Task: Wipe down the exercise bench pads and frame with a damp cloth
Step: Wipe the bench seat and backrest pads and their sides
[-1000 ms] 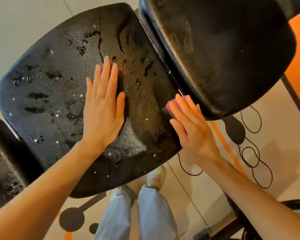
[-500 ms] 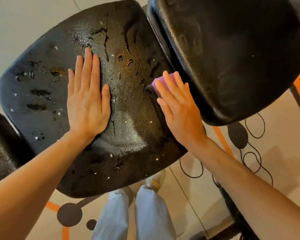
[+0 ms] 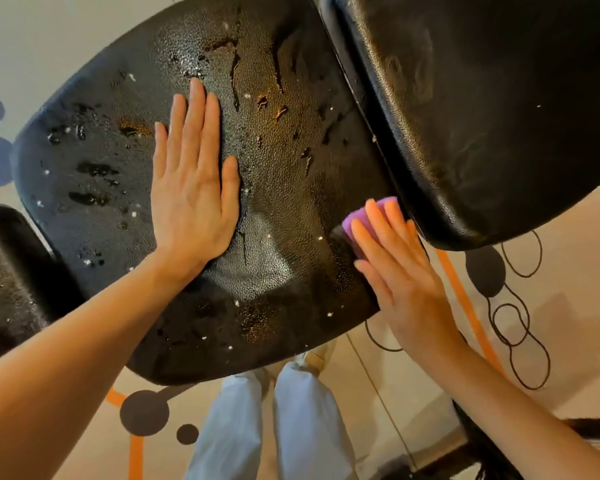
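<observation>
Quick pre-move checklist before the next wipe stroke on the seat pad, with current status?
1. Purple cloth under the right hand: ok, fingers flat on it.
2. Cloth touching the seat pad: ok, at the pad's right edge by the gap to the back pad.
3. Left hand bracing the pad: ok, flat palm down.
4. Left hand out of the stroke path: not ok if wiping leftward.
5. Pad clean: not ok, wet streaks and white specks remain.
6. Cloth dampness: cannot tell.

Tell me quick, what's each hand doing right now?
Left hand: open, flat on the seat pad.
Right hand: open, straight fingers pressing the purple cloth.
</observation>
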